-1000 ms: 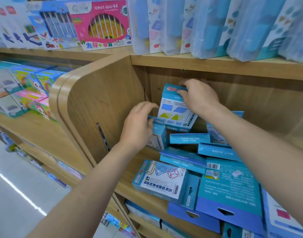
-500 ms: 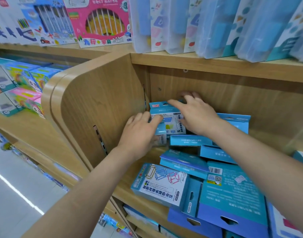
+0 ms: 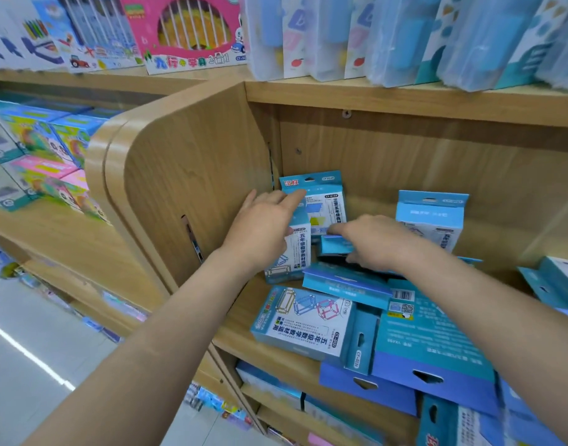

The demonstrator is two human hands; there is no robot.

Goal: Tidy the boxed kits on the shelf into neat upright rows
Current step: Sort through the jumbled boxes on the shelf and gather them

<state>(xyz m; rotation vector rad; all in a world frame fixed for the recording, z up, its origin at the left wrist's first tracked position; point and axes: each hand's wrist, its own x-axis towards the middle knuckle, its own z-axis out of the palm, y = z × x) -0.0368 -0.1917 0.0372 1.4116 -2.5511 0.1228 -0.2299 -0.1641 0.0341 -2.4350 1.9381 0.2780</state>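
Your left hand [image 3: 263, 226] is open, fingers straight, forefinger touching the tall blue-and-white cardboard kit box [image 3: 322, 201] standing upright in the back corner against the curved wooden side panel [image 3: 195, 175]. Your right hand [image 3: 372, 243], just beside the left, pinches the small blue cardboard box [image 3: 335, 244] lying flat, fingers over and thumb under.

Nearest you, out from the panel's foot, a blue cardboard box printed with coloured frames [image 3: 305, 320] lies face up. A teal cardboard box with a barcode [image 3: 437, 342] lies face down farther from the panel. Both crowd the front. Behind them a long flat blue box [image 3: 347, 281] lies below your right wrist. A second upright blue-and-white box [image 3: 289, 255] stands beside the panel, before the corner one. Well off from the panel a third upright blue box [image 3: 432, 217] stands at the back.

Half a second ago your right hand pressed the corner box's top. It has since dropped to the flat one.
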